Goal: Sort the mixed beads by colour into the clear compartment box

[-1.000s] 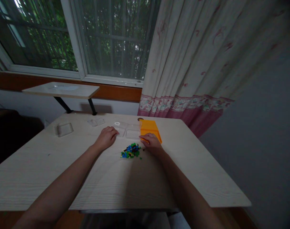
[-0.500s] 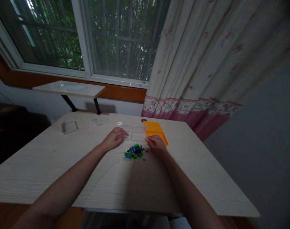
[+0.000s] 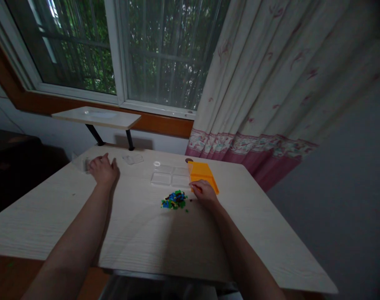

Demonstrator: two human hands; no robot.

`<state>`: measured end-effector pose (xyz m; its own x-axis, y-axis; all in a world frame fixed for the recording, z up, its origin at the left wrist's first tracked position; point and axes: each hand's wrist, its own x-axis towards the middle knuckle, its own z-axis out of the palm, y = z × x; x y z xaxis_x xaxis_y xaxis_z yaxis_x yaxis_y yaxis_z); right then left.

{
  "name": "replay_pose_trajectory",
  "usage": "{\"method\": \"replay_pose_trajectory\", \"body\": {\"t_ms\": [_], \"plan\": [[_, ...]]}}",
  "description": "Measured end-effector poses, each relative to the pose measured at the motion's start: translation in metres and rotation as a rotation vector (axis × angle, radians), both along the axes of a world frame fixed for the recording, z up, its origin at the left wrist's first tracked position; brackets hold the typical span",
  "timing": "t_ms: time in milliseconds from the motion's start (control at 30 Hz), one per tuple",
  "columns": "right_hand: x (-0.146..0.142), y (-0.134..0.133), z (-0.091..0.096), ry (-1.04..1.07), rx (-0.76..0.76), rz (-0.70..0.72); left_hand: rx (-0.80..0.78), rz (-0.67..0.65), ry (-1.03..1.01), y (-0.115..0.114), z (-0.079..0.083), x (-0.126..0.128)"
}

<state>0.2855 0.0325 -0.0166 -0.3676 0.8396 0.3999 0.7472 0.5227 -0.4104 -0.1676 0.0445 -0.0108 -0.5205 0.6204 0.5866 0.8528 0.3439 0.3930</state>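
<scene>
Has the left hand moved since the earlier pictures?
Yes. The left hand went left, away from the clear trays where it rested before, and is now at the clear box farther left.

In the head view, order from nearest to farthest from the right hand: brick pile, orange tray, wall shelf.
1. Orange tray, at the right hand fingertips.
2. Brick pile, on its left.
3. Wall shelf, far back left.

The one camera rides on the person's head, looking forward and down across the pale wood-grain table (image 3: 146,241) towards the barred glass window (image 3: 158,54). It sits close above the near edge, with the left hand (image 3: 104,170) and right hand (image 3: 204,192) at arm's length ahead.
</scene>
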Motion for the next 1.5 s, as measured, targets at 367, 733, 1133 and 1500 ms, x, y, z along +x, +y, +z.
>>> {"method": "replay_pose_trajectory", "body": {"t_ms": [367,733,1133,1500], "plan": [[0.000,0.003,-0.003,-0.003,-0.008,-0.019,-0.248,0.132,0.047,-0.004,-0.004,-0.010],[-0.002,0.001,0.000,-0.002,-0.008,-0.034,0.044,-0.351,0.262,0.001,0.034,0.030],[-0.002,0.001,0.001,-0.004,-0.001,-0.036,-0.425,-0.971,0.418,-0.010,0.049,0.069],[-0.001,0.000,0.002,-0.031,-0.002,-0.030,-0.417,-1.057,0.328,-0.018,0.034,0.098]]}}
